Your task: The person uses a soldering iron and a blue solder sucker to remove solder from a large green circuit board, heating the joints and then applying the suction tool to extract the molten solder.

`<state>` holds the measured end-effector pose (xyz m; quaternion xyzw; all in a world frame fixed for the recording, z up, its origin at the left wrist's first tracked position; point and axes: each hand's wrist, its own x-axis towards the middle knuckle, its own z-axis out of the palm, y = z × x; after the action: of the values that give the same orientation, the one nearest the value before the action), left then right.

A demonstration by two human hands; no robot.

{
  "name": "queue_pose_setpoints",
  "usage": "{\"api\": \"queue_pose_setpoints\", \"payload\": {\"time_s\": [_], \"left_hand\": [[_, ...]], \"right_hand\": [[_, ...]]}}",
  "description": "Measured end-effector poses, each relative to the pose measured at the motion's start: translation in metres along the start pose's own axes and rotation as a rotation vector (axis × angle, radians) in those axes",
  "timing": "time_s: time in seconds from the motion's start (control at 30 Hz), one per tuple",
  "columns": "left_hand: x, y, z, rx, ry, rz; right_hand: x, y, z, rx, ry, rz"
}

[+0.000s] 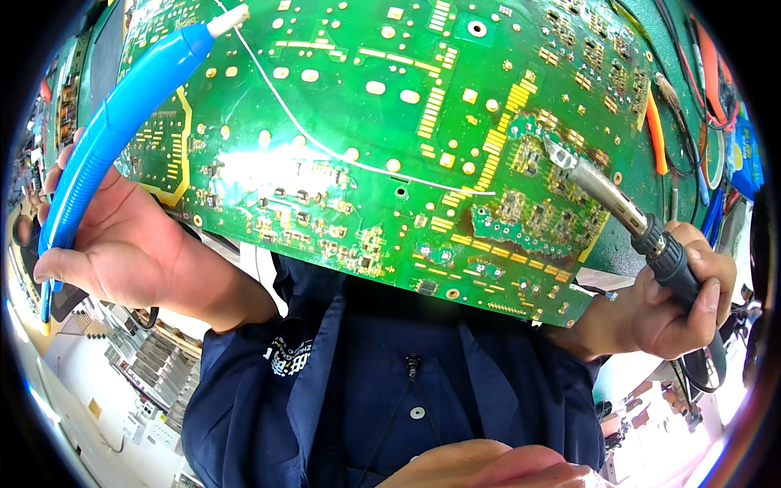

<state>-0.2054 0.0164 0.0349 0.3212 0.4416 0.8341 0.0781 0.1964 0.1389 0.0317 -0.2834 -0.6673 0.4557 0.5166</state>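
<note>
A large green circuit board (325,114) with gold pads and small parts fills the upper view. My left hand (122,236) is closed around a curved blue ribbed tube-shaped tool (122,114) with a white tip, which reaches over the board's far left. From near that tip a thin pale wire (301,130) runs across the board to its middle right. My right hand (687,301) grips the dark handle of a soldering iron (626,211) at the board's right. Its metal tip is over a brownish, part-covered patch; whether it touches cannot be told.
Beneath the board lies a green mat (626,252). Orange-handled tools (656,134) and several cables lie at the far right. A blue item (742,159) is at the right rim. Shelves or racks stand blurred at lower left.
</note>
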Motion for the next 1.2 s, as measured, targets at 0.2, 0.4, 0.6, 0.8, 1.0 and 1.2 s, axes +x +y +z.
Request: {"api": "queue_pose_setpoints", "payload": {"time_s": [0.2, 0.4, 0.6, 0.8, 1.0, 1.2], "left_hand": [[0.000, -0.002, -0.002, -0.183, -0.091, -0.035], [-0.004, -0.010, 0.004, -0.162, -0.077, -0.037], [-0.006, -0.015, -0.002, -0.228, -0.129, -0.038], [-0.012, -0.018, 0.010, -0.218, -0.093, -0.020], [-0.010, -0.018, 0.010, -0.219, -0.116, 0.000], [-0.017, -0.019, 0.026, -0.124, 0.030, 0.047]], "right_hand": [[-0.016, -0.012, 0.024, -0.089, 0.190, -0.034], [-0.031, -0.028, 0.052, -0.298, 0.367, -0.002], [-0.036, -0.034, 0.059, -0.341, 0.512, 0.122], [-0.037, -0.038, 0.063, -0.347, 0.531, 0.166], [-0.038, -0.036, 0.066, -0.346, 0.554, 0.158], [-0.038, -0.035, 0.063, -0.304, 0.536, 0.172]]}}
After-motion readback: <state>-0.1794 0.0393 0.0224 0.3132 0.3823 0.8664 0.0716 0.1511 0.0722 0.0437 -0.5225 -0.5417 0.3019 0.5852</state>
